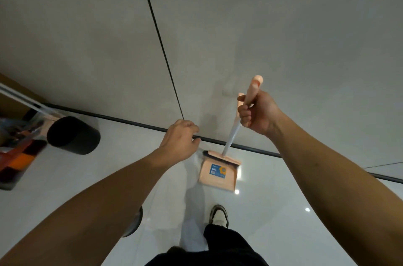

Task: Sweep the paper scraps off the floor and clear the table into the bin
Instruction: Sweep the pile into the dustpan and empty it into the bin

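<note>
The dustpan (218,173) near the wall is pale peach with a blue label bearing a yellow mark, and its handle (236,122) runs from peach at the top to pale grey-white lower down, with a strip of black bristles just left of the pan's top edge. To the left stands a matte black bin (73,135), and at the far left lies a mat (18,162) patterned in orange, red and dark blocks. The floor (283,211) is glossy white, the wall (261,26) light grey with a thin black seam and a dark baseboard, and near the bottom are black trousers (226,241) and a white shoe (218,215) with dark trim.
</note>
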### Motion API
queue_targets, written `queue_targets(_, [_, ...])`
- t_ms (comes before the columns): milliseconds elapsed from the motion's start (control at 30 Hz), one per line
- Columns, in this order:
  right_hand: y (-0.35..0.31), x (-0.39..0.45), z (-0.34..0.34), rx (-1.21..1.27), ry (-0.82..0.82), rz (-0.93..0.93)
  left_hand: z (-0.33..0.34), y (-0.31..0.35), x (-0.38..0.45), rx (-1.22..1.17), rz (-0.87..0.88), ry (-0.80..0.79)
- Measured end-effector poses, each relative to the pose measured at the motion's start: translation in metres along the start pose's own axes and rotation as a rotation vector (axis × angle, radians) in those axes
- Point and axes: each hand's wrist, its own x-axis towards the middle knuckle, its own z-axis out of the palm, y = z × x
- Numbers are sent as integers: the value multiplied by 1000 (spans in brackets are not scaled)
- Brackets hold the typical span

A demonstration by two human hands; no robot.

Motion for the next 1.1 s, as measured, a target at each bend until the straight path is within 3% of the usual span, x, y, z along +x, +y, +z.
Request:
queue_targets(267, [8, 2, 12, 49, 121, -60, 6, -15, 21, -44, 27, -93])
queue_targets(467, [41, -27, 20, 95, 303, -131, 5, -23, 35, -59, 168, -188])
queue_targets(667, [99, -71, 16, -172, 543, -176, 7, -3, 39, -47, 372, -238])
queue_targets(867, [158, -130, -34, -454, 782, -224, 12, 89, 20, -49, 622, -269])
queue_targets(1100, [215, -246, -131, -558, 1060, -241, 29, 265, -30, 74, 969, -281])
